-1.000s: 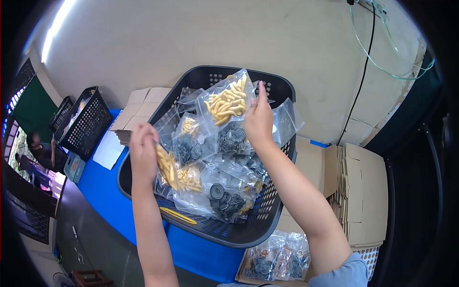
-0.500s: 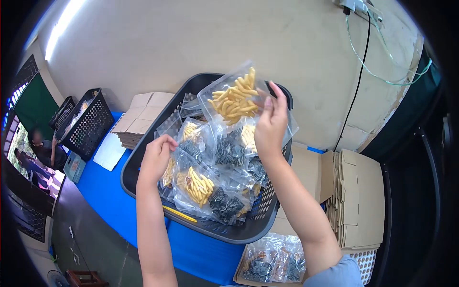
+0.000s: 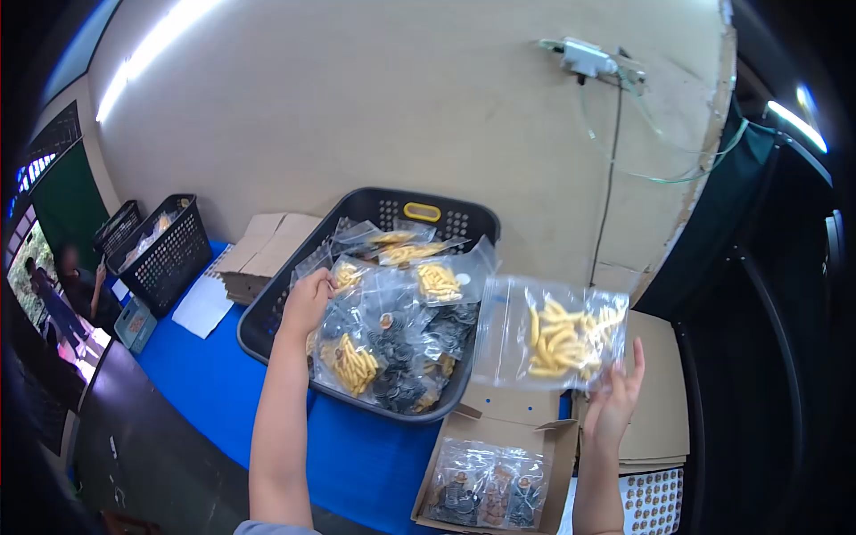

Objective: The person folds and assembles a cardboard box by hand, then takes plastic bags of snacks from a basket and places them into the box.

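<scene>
My right hand (image 3: 613,401) holds a clear zip bag (image 3: 571,343) of yellow finger-shaped pieces by its lower right corner. This bag is in the air, right of a black plastic basket (image 3: 437,412) and above an open cardboard box (image 3: 557,446). My left hand (image 3: 308,308) is at the basket's left side, its fingers curled at the edge of a clear bag (image 3: 348,275) with yellow pieces; their exact hold is partly hidden. Piled in the basket are several more bags, some with yellow pieces, others with dark coiled ones. Filled bags (image 3: 489,486) lie inside the box.
Folded cardboard (image 3: 259,254) is stacked left of the basket, and more flat cardboard (image 3: 655,383) at right. A sticker sheet (image 3: 651,499) lies beside the box. Black baskets (image 3: 169,254) stand on the blue table (image 3: 201,374) at far left, near another person (image 3: 85,285).
My right hand has carried the bag of yellow pieces rightward and down, out of the basket towards the box. My left hand stays at the basket's left side. The view has shifted.
</scene>
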Motion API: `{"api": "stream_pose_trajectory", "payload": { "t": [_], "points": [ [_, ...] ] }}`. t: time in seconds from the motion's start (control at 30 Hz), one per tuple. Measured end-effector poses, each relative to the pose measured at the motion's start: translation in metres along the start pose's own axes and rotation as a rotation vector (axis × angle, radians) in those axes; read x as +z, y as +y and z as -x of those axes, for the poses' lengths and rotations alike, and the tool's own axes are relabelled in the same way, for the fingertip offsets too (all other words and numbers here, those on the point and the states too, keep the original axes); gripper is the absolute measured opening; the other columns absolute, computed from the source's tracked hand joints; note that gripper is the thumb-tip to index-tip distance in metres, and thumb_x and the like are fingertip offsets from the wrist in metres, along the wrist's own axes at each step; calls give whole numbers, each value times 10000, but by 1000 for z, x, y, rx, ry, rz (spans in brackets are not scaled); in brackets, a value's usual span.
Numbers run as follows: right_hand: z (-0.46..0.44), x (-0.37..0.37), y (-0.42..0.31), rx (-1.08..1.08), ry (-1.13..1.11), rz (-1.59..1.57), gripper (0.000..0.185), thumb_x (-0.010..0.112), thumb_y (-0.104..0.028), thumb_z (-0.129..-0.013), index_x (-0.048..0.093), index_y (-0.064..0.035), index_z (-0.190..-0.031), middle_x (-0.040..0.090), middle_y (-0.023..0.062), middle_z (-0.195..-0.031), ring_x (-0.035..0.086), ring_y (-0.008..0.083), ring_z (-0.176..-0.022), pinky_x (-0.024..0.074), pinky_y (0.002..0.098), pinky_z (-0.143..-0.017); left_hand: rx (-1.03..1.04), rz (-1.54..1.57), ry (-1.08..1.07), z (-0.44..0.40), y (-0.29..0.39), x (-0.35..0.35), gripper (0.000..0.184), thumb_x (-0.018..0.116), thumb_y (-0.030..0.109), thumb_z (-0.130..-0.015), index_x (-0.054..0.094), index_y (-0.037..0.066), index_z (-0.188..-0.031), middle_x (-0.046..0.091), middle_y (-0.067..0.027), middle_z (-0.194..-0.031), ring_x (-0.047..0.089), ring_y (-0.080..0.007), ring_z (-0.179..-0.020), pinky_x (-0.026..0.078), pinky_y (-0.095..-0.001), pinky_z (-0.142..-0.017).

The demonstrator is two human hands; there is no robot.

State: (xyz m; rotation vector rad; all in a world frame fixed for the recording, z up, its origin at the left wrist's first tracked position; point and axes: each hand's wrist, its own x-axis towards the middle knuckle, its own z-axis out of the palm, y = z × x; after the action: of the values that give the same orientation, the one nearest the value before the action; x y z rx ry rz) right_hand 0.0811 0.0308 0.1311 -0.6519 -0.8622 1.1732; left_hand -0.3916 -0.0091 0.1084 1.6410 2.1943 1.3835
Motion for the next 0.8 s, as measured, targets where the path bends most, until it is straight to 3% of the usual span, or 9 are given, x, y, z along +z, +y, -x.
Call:
{"api": "stream_pose_trajectory", "payload": {
  "t": [0.1,0.3,0.37,0.43,0.5,0.6,0.7,0.77,0.8],
  "points": [
    [27,-28,-25,-54,49,108,472,423,-96,-975,256,-124,-1416,568,101,-1120,592,150,-965,537,301,-723,179,115,-68,15,40,9,308,450,260,-924,625,13,-863,624,-118,-760,601,-201,-746,453,-317,-688],
    [73,-82,-48,-261,142,338,442,377,-89,-989,239,-106,-1408,532,166,-1222,570,239,-1077,536,341,-785,230,700,-1023,141,185,57,591,360,533,-926,674,36,-986,635,-108,-974,562,-179,-833,466,-324,-756],
    [87,-109,-31,-850,-270,605,430,413,-28,-953,338,-99,-1370,533,165,-1239,571,260,-1089,511,364,-852,81,843,-1224,191,205,87,857,316,761,-825,604,37,-1184,567,-133,-1206,581,-208,-998,475,-347,-844],
    [101,-95,-44,-892,-754,604,429,489,-11,-894,447,-98,-1312,509,172,-1298,559,291,-1134,429,398,-981,7,1051,-1234,235,199,119,803,280,683,-900,403,58,-1389,410,-123,-1407,478,-232,-1197,438,-411,-957],
    [119,-104,-31,-1005,-1054,928,402,603,-29,-817,543,-51,-1214,502,190,-1300,492,290,-1212,347,396,-1056,-417,1472,-919,260,189,142,831,224,662,-917,211,23,-1449,353,-156,-1443,393,-290,-1303,385,-471,-1041],
    [144,-79,-33,-703,-1098,829,203,666,-107,-814,670,-44,-1006,675,80,-1062,596,264,-1089,457,384,-923,-767,1627,-977,242,176,131,616,459,424,-961,311,6,-1388,495,-175,-1320,541,-277,-1168,478,-385,-960],
    [153,-89,-21,-595,-1183,941,262,671,-122,-789,659,-64,-1043,668,70,-1071,545,314,-1171,429,431,-973,-882,1231,-989,248,156,141,495,555,192,-937,355,12,-1353,539,-146,-1269,576,-251,-1123,508,-356,-910],
    [154,-92,-27,-601,-1175,960,230,659,-121,-823,650,-53,-1043,674,77,-1055,579,267,-1126,454,393,-938,-795,1370,-914,261,156,144,490,572,69,-905,366,24,-1347,550,-142,-1249,591,-241,-1096,513,-372,-898],
    [153,-98,-26,-264,-1046,779,393,641,-91,-817,542,-45,-1195,557,137,-1214,483,274,-1221,369,392,-1018,-753,1404,-849,265,157,143,493,575,71,-903,366,32,-1348,551,-139,-1245,596,-234,-1086,516,-371,-891]
  ]
}}
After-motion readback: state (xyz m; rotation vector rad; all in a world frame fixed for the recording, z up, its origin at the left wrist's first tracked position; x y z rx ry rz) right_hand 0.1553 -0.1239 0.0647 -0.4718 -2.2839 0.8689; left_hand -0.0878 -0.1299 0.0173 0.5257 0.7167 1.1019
